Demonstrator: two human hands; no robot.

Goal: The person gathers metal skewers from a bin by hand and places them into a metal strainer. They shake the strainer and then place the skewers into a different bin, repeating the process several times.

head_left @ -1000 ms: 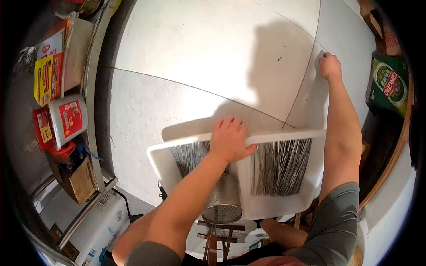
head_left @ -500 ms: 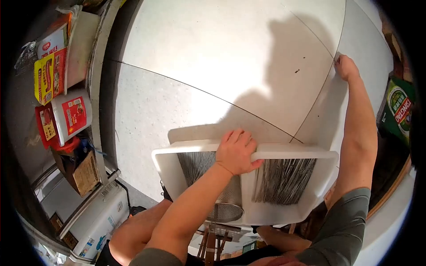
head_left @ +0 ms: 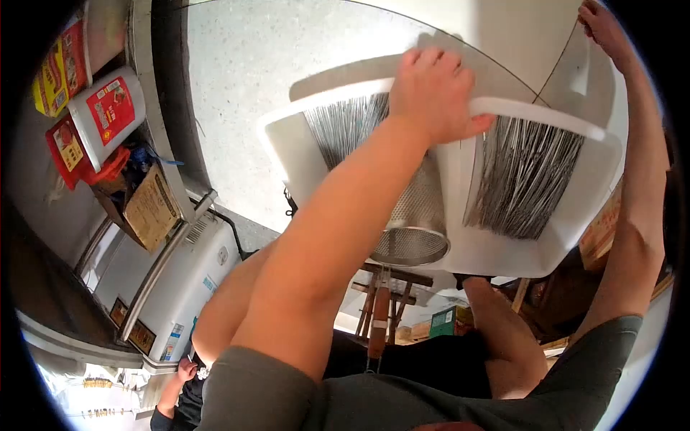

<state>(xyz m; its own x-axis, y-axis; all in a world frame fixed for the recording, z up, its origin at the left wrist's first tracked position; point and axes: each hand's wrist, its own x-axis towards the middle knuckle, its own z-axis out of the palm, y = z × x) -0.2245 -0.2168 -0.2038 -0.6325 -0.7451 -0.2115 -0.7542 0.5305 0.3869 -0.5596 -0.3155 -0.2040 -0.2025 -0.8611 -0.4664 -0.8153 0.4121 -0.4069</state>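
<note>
A white two-part container [head_left: 575, 251] holds bundles of thin metal rods, one bundle [head_left: 528, 176] in the right compartment and another [head_left: 348, 126] in the left. My left hand [head_left: 435, 97] lies over the container's far rim at the divider, fingers over the edge and thumb to the right. Under my left forearm, a cylindrical metal mesh strainer [head_left: 411, 244] stands partly hidden, its wooden handle [head_left: 379, 316] pointing towards me. My right hand [head_left: 606, 32] is up at the far right, over the floor beyond the container, fingers curled together; what they hold is not visible.
At the left a shelf holds a white tub [head_left: 108, 115], a yellow and red packet [head_left: 57, 79] and a cardboard box [head_left: 152, 208]. Below is a white appliance [head_left: 190, 287]. Another person's hand [head_left: 187, 369] shows at the lower left. A green box [head_left: 447, 321] sits beyond my lap.
The view has shifted, so the container appears larger and higher. My left hand stays on its rim. My right hand now appears near the top right corner, its fingers still curled.
</note>
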